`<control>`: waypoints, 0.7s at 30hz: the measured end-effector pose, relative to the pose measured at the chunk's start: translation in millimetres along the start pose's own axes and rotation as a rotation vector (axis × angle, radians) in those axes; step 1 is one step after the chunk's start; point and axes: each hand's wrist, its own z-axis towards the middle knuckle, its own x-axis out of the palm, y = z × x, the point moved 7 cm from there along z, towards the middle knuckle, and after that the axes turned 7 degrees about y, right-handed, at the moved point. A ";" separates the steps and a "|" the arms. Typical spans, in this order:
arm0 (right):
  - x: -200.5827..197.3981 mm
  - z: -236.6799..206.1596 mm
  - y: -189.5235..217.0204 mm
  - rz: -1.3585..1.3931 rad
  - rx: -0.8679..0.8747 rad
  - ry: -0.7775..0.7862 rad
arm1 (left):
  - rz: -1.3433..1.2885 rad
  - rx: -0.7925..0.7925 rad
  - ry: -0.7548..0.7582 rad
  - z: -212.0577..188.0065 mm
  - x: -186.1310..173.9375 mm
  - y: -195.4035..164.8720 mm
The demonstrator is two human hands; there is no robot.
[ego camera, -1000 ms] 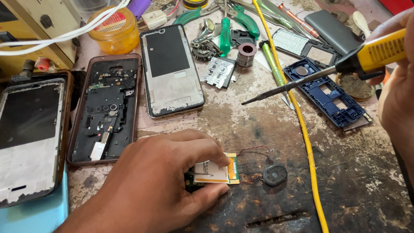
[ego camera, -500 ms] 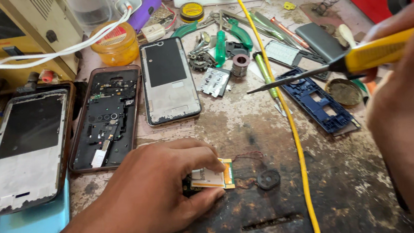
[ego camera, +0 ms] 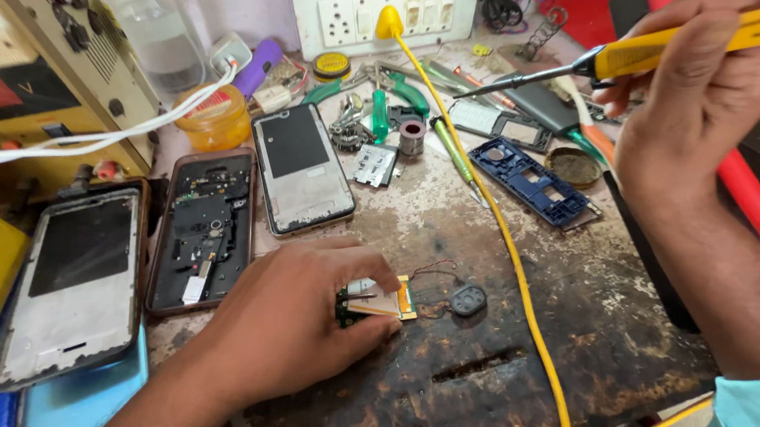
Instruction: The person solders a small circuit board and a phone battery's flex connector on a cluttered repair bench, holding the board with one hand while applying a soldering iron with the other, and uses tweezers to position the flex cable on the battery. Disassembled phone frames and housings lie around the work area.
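Now your right hand [ego camera: 699, 94] has lifted higher toward the surface's [ego camera: 504, 377] far edge, fist closed around the yellow soldering iron [ego camera: 659, 47]. Your left hand [ego camera: 298, 326] still pinches the small circuit board [ego camera: 379, 303] near the front edge; fingers hide half of it, its parts unclear.

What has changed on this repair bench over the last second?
The right hand has lifted the yellow-handled soldering iron up and away from the bench, its tip now pointing left above the blue phone frame. The left hand has not let go: its fingers still pin the small circuit board to the bench. The phones on the left lie as before.
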 end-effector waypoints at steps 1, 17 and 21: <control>0.3 0.4 -1.3 0.001 0.006 -0.008 | 0.001 -0.063 0.031 -0.1 1.7 3.3; 16.9 4.0 1.5 0.135 0.043 -0.008 | -0.011 0.217 -0.041 -3.2 -2.3 -4.7; 22.8 7.2 9.2 0.151 0.053 0.011 | -0.051 0.318 -0.132 -7.5 -9.9 -8.5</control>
